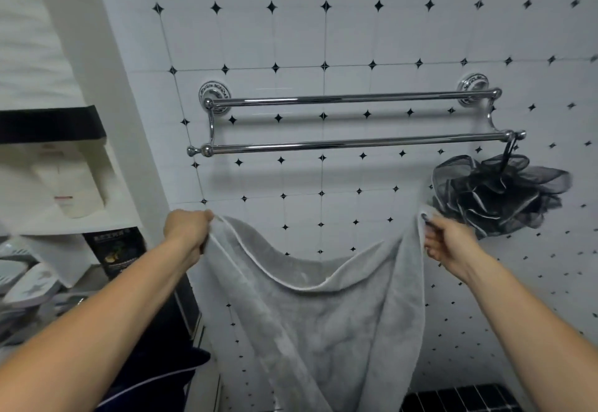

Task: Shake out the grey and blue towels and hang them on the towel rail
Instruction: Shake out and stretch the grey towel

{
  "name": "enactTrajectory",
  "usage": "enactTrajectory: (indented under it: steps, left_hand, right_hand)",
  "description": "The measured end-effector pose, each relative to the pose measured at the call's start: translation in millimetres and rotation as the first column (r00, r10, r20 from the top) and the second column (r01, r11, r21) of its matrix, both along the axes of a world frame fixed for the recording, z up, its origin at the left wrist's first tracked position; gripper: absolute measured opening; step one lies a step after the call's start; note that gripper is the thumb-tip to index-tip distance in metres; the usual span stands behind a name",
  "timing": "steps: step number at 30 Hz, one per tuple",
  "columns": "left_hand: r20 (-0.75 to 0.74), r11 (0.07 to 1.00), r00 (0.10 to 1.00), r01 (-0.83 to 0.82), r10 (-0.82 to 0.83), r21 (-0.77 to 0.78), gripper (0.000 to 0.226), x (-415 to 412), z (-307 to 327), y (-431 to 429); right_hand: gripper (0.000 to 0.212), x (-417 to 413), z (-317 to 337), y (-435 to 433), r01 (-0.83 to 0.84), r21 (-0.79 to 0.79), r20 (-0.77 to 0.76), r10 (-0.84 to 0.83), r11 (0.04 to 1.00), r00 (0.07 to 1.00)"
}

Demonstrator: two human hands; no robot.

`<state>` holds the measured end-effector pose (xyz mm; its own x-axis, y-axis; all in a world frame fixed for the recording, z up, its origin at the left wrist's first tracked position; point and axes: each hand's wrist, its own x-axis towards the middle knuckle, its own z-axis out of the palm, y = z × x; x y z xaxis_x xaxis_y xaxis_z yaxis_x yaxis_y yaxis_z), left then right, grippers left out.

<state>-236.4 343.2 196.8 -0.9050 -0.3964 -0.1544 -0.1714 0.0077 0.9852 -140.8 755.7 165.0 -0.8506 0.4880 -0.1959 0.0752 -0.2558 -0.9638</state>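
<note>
From the head camera I see both of my hands raised in front of a white tiled wall (356, 39) dotted with small black diamonds. My left hand (189, 228) has its fingers curled tight round the top left corner of the grey towel (310, 314). My right hand (448, 243) pinches the top right corner between thumb and bent fingers. The towel's upper edge sags in a deep curve between the two grips, and the rest hangs down past the bottom of the view.

The towel sits below the chrome towel rail (349, 99) and is not touching it. Both the upper bar and the lower bar (356, 143) are bare of cloth. A black mesh shower pouf (498, 191) hangs by a cord from the right end of the lower bar, just beside my right hand.

At lower left, under my left forearm, lies a dark blue cloth (161, 360) with a pale edge line; I cannot tell how it is folded. Further left, a white shelf (74, 223) carries a pale bottle (76, 191), with a dark box (115, 249) below it.
</note>
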Motion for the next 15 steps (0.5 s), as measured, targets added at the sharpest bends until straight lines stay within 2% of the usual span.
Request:
enactTrajectory:
  steps: [2, 4, 6, 7, 9, 10, 11, 13, 15]
  left_hand:
    - [0.058, 0.998, 0.997, -0.05, 0.052, -0.036, 0.033, -19, -22, -33]
    - [0.103, 0.994, 0.991, -0.078, 0.085, -0.072, 0.043, -28, -35, -56]
    - [0.14, 0.995, 0.985, -0.099, 0.099, -0.009, 0.037, -21, -34, -65]
    - [0.165, 0.995, 0.982, -0.095, 0.088, 0.035, 0.033, -17, -33, -65]
    - [0.199, 0.994, 0.979, -0.056, 0.036, 0.096, 0.026, -16, -37, -61]
    - [0.215, 0.991, 0.977, -0.024, -0.005, 0.13, 0.021, -18, -40, -58]
    - [0.223, 0.985, 0.974, 0.009, -0.048, 0.172, 0.018, -20, -43, -54]
    - [0.23, 0.97, 0.962, 0.098, -0.15, 0.224, 0.009, -16, -41, -36]
    - [0.175, 0.948, 0.953, 0.2, -0.246, 0.248, 0.003, -5, -31, -11]
  right_hand:
    - [0.015, 6, -12, 26, 0.141, -0.064, 0.069, -0.137, 0.988, 0.988]
    - [0.016, 13, -22, 50, 0.263, -0.104, 0.114, -0.251, 0.959, 0.961]
    - [0.022, 19, -31, 66, 0.332, -0.075, 0.169, -0.316, 0.94, 0.933]
    - [0.023, 22, -32, 66, 0.314, -0.012, 0.214, -0.304, 0.949, 0.928]
    - [0.019, 24, -34, 59, 0.156, 0.177, 0.294, -0.203, 0.972, 0.934]
    - [0.017, 24, -33, 51, 0.015, 0.281, 0.333, -0.112, 0.96, 0.936]
    - [0.021, 23, -31, 42, -0.138, 0.374, 0.37, -0.011, 0.917, 0.929]
    - [0.035, 22, -23, 16, -0.391, 0.503, 0.424, 0.174, 0.77, 0.889]
    - [0.037, 21, -12, -11, -0.48, 0.571, 0.356, 0.326, 0.666, 0.876]
